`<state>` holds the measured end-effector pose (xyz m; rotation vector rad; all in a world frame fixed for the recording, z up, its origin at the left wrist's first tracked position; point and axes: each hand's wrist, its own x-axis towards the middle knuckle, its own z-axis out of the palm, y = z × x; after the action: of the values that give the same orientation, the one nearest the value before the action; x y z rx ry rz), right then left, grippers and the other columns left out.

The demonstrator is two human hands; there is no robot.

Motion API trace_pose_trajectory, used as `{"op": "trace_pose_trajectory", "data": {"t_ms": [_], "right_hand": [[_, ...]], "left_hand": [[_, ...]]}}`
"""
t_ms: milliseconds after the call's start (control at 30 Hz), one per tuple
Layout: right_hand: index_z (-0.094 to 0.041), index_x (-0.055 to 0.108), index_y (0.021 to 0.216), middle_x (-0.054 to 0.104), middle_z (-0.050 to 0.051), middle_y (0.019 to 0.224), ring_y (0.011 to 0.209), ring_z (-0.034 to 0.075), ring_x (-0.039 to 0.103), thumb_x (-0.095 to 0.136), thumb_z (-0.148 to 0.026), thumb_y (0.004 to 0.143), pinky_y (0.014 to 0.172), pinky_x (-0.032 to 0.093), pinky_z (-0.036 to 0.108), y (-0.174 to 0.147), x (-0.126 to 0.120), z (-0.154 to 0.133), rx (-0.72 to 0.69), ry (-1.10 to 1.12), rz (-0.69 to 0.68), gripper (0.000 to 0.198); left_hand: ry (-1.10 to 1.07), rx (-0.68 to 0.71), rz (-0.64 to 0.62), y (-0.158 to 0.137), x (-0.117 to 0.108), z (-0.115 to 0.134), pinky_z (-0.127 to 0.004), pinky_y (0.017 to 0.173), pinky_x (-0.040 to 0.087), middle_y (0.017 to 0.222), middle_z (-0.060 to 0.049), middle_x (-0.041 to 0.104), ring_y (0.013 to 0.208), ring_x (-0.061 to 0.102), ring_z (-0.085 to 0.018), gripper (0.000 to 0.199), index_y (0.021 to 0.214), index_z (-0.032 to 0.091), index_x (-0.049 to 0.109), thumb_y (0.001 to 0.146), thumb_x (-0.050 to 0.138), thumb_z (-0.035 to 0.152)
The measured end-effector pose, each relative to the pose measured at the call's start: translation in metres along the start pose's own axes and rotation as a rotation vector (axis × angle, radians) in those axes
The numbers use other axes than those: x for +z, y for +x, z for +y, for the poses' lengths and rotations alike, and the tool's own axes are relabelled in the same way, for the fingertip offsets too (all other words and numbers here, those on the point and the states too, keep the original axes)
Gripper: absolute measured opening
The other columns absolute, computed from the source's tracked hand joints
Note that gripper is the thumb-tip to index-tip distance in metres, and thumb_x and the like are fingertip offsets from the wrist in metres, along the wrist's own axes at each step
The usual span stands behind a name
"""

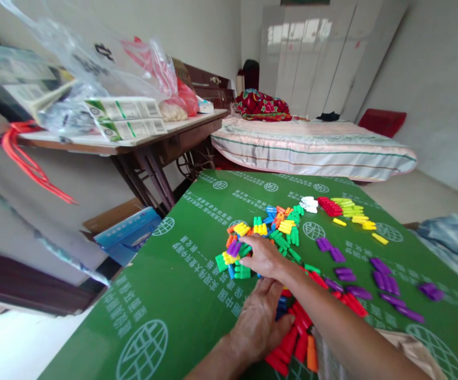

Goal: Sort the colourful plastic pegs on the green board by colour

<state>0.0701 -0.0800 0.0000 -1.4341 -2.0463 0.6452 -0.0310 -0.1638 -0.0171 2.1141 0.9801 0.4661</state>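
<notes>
My right hand [263, 257] reaches into a mixed heap of plastic building pieces, its thumb and index finger apart. Green pieces show between and beside these fingertips, and a purple piece [234, 248] lies just left of them on a yellow piece [229, 258]. Nearer to me, my left hand [258, 319] rests with its fingers stretched out, thumb spread, at the edge of a pile of red pieces [302, 315]. A dark blue piece [282, 305] shows between its thumb and fingers. Parts of both piles are hidden under my hands and right forearm.
On the green table [197, 301], purple pieces [386, 283] lie at the right. White pieces [308, 204], a red group [329, 206] and yellow-green pieces [345, 207] sit farther back. A cluttered desk [181, 137] stands at left, a bed [312, 148] behind.
</notes>
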Motion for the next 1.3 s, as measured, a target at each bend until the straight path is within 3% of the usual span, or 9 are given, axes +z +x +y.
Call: {"op": "trace_pose_trajectory", "data": {"t_ms": [100,200,400,500,633,733,1033,1167,1300], "right_hand": [[-0.020,0.063,0.117,0.062,0.007,0.118,0.104,0.022,0.059,0.068,-0.026,0.070,0.091,0.045,0.029,-0.001,0.000,-0.012,-0.073,0.029,-0.010,0.048],[-0.022,0.060,0.121,0.061,0.006,0.123,0.112,0.022,0.056,0.064,-0.025,0.074,0.097,0.042,0.030,-0.014,-0.020,-0.013,-0.108,0.046,0.016,0.047],[-0.019,0.058,0.126,0.061,0.011,0.121,0.106,0.025,0.059,0.060,-0.030,0.075,0.092,0.045,0.038,-0.083,-0.081,0.032,0.129,-0.182,-0.050,0.052],[-0.023,0.053,0.132,0.058,0.009,0.127,0.114,0.027,0.055,0.068,-0.032,0.067,0.096,0.043,0.038,-0.122,-0.089,0.055,0.203,-0.271,-0.154,0.068],[-0.026,0.040,0.142,0.043,0.010,0.143,0.130,0.028,0.041,0.072,-0.031,0.061,0.104,0.036,0.039,-0.150,-0.075,0.065,0.277,-0.326,-0.194,0.088],[-0.025,0.038,0.143,0.041,0.012,0.145,0.131,0.029,0.040,0.071,-0.031,0.065,0.106,0.035,0.040,-0.147,-0.064,0.066,0.308,-0.332,-0.141,0.085],[-0.022,0.050,0.134,0.053,0.011,0.131,0.123,0.024,0.047,0.064,-0.024,0.074,0.102,0.040,0.038,-0.100,-0.053,0.073,0.174,-0.215,0.086,0.061],[-0.019,0.052,0.131,0.052,0.010,0.133,0.125,0.022,0.045,0.057,-0.023,0.079,0.105,0.038,0.038,-0.096,-0.055,0.070,0.114,-0.210,0.205,0.052],[-0.023,0.054,0.128,0.055,0.009,0.129,0.121,0.024,0.048,0.056,-0.029,0.081,0.103,0.040,0.042,-0.124,-0.075,0.082,0.141,-0.316,0.321,0.047]], "left_hand": [[0.082,0.065,-0.028,-0.003,-0.003,0.003,-0.042,0.113,0.030,0.145,-0.008,0.039,0.134,0.034,-0.026,0.071,0.139,0.023,0.037,0.073,0.062,0.026],[0.230,0.083,-0.104,-0.016,-0.011,0.004,-0.050,0.112,0.029,0.151,-0.011,0.031,0.138,0.028,-0.031,0.078,0.142,0.023,0.032,0.073,0.066,0.040],[0.434,0.266,-0.298,-0.039,-0.017,0.002,-0.056,0.113,0.020,0.155,-0.011,0.021,0.142,0.016,-0.032,0.084,0.144,0.026,0.028,0.075,0.055,0.064],[0.496,0.390,-0.268,-0.034,-0.007,-0.002,-0.054,0.115,0.016,0.154,-0.010,0.023,0.143,0.013,-0.028,0.078,0.144,0.023,0.027,0.082,0.042,0.066],[0.618,0.459,-0.162,-0.019,0.006,-0.011,-0.052,0.115,0.015,0.150,-0.011,0.034,0.143,0.017,-0.027,0.070,0.141,0.020,0.033,0.085,0.041,0.060],[0.690,0.487,-0.079,-0.008,0.011,-0.015,-0.050,0.115,0.019,0.145,-0.010,0.043,0.140,0.025,-0.026,0.061,0.138,0.020,0.038,0.088,0.042,0.054],[0.782,0.377,0.327,0.017,0.020,-0.019,-0.052,0.105,0.035,0.130,-0.013,0.056,0.127,0.045,-0.029,0.041,0.121,0.016,0.056,0.086,0.052,0.037],[0.768,0.517,0.241,0.009,0.021,-0.009,-0.051,0.105,0.036,0.134,-0.015,0.053,0.129,0.042,-0.030,0.051,0.121,0.015,0.055,0.083,0.053,0.048],[0.728,0.644,0.105,-0.002,0.023,0.000,-0.049,0.111,0.029,0.140,-0.012,0.049,0.134,0.036,-0.028,0.058,0.130,0.018,0.049,0.083,0.050,0.053]]}}
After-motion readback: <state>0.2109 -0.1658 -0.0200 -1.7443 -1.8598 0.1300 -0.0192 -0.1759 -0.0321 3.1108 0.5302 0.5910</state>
